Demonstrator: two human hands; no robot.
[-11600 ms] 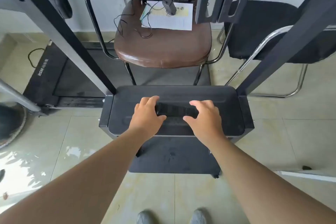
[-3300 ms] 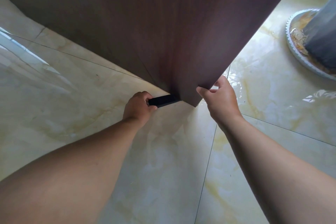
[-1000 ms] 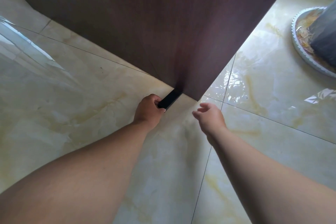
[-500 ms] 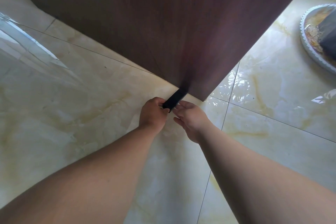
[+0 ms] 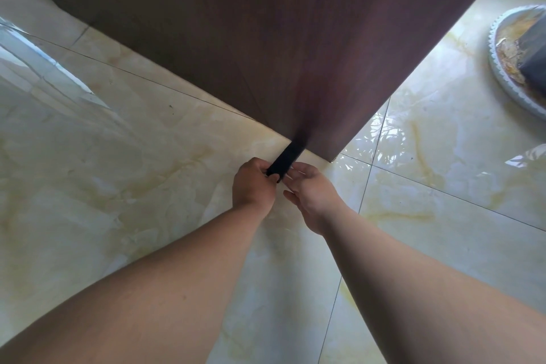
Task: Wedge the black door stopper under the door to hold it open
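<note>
Black door stopper [image 5: 286, 160] lying on the floor [image 5: 118, 186], long axis running from both hands into the door [image 5: 295, 53], far end tucking under, left hand [image 5: 253, 183] pinching its near end, right hand [image 5: 311, 190] loosely open alongside.

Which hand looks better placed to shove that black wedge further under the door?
Probably the left hand: it is closed on the black stopper's outer end. The right hand is open beside it.

Glossy cream marble-look floor [image 5: 124, 174] tiles with yellow veining and thin dark grout lines. At far right edge, round white scalloped tray [image 5: 502, 80] with rusty brown stains, a dark grey object [image 5: 534, 59] standing in it.
</note>
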